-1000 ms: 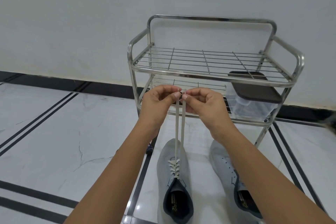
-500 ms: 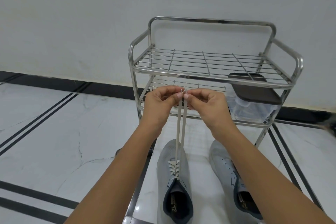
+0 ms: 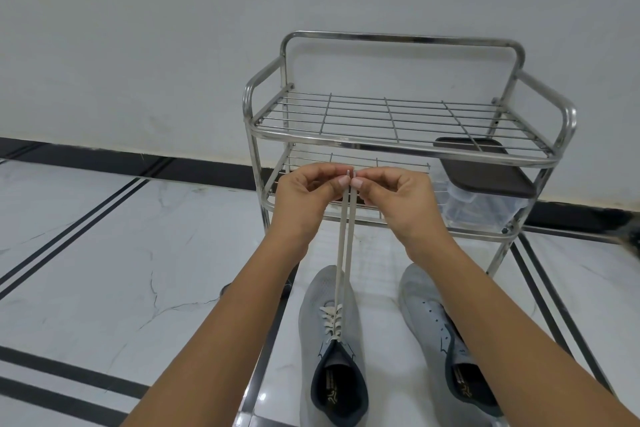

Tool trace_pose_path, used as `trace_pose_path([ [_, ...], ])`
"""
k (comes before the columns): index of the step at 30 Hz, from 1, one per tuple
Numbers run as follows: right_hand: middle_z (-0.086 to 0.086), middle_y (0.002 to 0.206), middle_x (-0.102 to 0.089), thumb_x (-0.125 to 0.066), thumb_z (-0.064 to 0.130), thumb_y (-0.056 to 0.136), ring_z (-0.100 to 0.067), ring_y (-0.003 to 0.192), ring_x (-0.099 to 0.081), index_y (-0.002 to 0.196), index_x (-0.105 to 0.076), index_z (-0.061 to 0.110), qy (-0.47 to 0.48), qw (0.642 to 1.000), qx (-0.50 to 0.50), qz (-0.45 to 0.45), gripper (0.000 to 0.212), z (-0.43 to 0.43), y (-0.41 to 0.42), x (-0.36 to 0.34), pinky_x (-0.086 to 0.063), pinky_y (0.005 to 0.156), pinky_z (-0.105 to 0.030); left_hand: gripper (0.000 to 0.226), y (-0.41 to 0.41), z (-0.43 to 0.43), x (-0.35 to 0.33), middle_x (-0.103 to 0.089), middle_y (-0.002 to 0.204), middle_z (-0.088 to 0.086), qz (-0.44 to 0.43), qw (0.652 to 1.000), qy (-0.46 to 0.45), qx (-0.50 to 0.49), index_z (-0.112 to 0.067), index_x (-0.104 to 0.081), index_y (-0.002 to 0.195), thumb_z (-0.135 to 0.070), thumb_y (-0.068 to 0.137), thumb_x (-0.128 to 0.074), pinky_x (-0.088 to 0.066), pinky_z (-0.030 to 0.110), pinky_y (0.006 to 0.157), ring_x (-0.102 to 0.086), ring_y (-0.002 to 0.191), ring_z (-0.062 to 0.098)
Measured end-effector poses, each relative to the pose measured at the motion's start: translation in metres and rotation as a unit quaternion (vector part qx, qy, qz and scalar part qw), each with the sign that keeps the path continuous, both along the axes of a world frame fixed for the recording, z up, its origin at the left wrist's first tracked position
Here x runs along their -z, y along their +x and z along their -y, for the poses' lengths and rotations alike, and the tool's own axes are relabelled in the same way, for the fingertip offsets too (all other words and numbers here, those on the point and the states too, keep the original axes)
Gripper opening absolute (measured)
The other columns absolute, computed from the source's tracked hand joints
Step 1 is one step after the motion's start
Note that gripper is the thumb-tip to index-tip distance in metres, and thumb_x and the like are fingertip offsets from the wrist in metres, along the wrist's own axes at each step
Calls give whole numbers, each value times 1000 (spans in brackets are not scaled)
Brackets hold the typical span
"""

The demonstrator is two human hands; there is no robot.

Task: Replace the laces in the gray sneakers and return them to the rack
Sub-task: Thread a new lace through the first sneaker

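Two gray sneakers stand on the white marble floor, toes toward the rack. The left sneaker (image 3: 332,333) has a cream lace (image 3: 344,246) threaded through its eyelets. Both lace ends run straight up, taut and side by side. My left hand (image 3: 308,198) pinches one end and my right hand (image 3: 398,201) pinches the other, fingertips almost touching above the shoe. The right sneaker (image 3: 436,329) shows bare eyelets with no lace, partly hidden by my right forearm.
A steel wire rack (image 3: 398,149) with two shelves stands against the white wall just beyond my hands. A clear plastic box (image 3: 478,208) with a dark brown lid (image 3: 485,170) sits on its lower shelf at the right. Black stripes cross the floor.
My hands stay pinched together on the lace ends; they have drifted only slightly, keeping the lace taut.
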State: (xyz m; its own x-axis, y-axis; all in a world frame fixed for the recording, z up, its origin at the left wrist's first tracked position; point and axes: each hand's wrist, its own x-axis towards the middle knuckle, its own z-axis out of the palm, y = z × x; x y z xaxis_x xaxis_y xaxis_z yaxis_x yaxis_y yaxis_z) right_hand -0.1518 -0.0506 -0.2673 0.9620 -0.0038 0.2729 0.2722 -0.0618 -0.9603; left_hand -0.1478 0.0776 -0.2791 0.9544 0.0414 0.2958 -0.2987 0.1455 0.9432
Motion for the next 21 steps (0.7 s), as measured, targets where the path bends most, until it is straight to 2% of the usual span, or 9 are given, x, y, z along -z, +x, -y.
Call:
trace_pose_path([
  [8, 4, 74, -67, -67, 4, 83, 6, 62, -64, 78, -69, 19, -5, 1000, 2, -3, 15, 1, 1, 0, -48, 63, -7, 16, 1, 0, 0, -71, 81, 0, 2, 1000, -1, 2, -10, -70, 87, 4, 82, -63, -55, 21, 75, -68, 81, 15],
  [14, 8, 68, -67, -67, 3, 82, 6, 61, -63, 78, -69, 17, -7, 1000, 2, -9, 15, 2, 2, 0, -48, 63, -8, 18, 2, 1, 0, -72, 75, -5, 8, 1000, -1, 8, -11, -70, 85, 5, 82, -62, -54, 19, 72, -68, 77, 11],
  [21, 15, 57, -67, -67, 1, 82, 6, 59, -62, 80, -69, 14, -4, 1000, -5, -8, 14, 3, 2, -1, -46, 60, -6, 17, 2, 1, -1, -72, 77, -3, 5, 1000, -3, 4, -9, -70, 86, 5, 82, -62, -55, 21, 75, -68, 78, 12],
])
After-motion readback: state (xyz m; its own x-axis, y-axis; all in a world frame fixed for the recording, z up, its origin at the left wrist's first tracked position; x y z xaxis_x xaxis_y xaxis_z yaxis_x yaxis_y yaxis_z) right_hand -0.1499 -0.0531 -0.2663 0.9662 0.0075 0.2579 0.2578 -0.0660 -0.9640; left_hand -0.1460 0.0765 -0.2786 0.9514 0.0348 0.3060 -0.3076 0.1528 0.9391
